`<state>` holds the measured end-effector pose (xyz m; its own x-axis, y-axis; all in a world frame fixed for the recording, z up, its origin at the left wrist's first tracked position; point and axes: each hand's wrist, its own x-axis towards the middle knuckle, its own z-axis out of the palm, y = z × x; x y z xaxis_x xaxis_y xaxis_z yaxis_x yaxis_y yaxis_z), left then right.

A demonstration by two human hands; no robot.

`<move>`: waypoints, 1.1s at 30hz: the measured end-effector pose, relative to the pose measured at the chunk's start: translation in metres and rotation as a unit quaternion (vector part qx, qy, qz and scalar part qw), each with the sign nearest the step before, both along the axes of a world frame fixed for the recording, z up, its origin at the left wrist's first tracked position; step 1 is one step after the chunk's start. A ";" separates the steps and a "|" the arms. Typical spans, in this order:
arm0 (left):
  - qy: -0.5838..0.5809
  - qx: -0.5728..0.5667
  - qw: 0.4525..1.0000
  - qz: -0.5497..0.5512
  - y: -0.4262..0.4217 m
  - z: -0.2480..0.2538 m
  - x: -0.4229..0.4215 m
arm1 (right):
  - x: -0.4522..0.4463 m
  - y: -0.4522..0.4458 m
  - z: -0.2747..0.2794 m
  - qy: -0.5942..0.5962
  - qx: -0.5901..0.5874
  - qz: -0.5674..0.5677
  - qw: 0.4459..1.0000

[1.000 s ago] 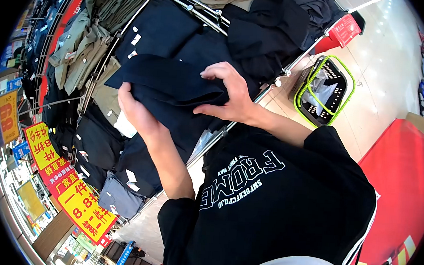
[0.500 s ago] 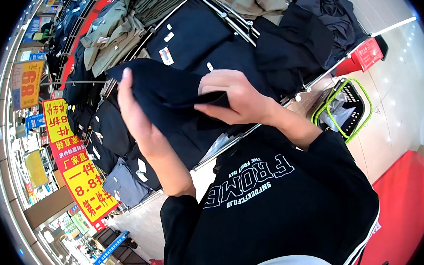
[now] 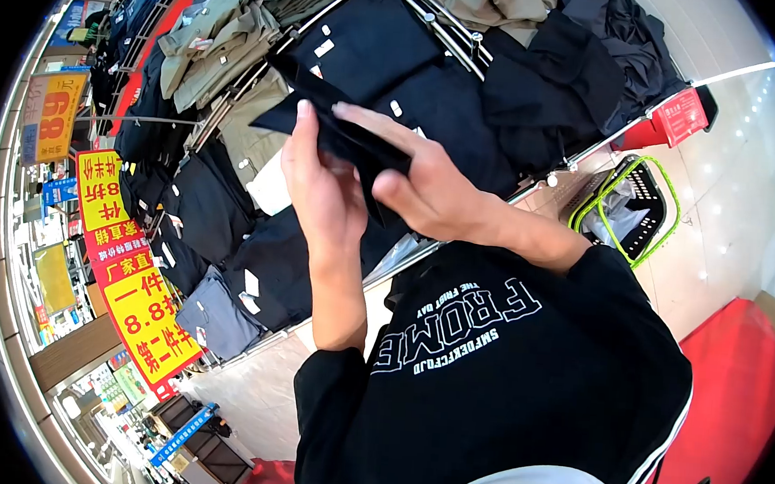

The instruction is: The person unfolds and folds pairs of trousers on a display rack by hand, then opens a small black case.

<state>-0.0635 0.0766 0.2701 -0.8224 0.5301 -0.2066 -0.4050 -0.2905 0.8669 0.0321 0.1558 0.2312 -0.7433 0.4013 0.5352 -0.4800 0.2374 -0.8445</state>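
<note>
Near-black soft cloth garment (image 3: 351, 142): folded over on itself, layers parted at upper-L end into pointed flaps. Held up, tilted, btwn L hand (image 3: 324, 194) & R hand (image 3: 422, 182), over dark folded clothes (image 3: 373, 41); garment type unclear.

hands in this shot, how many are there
2: the left hand and the right hand, at the left and right sides of the black cloth they hold. Some fingers are hidden; no other hand shows.

The left hand (image 3: 326, 198) and right hand (image 3: 431, 183) have drawn closer together; the dark cloth (image 3: 354, 146) between them, spread wider before, is now narrower, apparently folded. The right hand's fingers (image 3: 378, 127) have straightened.
</note>
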 end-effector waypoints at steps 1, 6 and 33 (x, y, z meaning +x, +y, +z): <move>0.033 -0.026 0.999 0.016 0.004 0.003 0.004 | -0.001 0.001 -0.009 0.003 0.121 -0.038 0.992; 0.016 -0.037 0.999 -0.020 0.010 0.008 0.004 | 0.011 0.009 0.009 -0.067 0.163 -0.053 0.983; 0.120 -0.109 0.982 -0.096 -0.044 -0.108 -0.044 | 0.079 0.280 -0.149 -0.084 -0.539 -0.322 0.773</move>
<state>-0.1074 0.0329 0.1622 -0.7502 0.6452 -0.1446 -0.2098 -0.0249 0.9774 0.1115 0.4358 0.0822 -0.2256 0.8631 -0.4518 -0.4177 -0.5047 -0.7555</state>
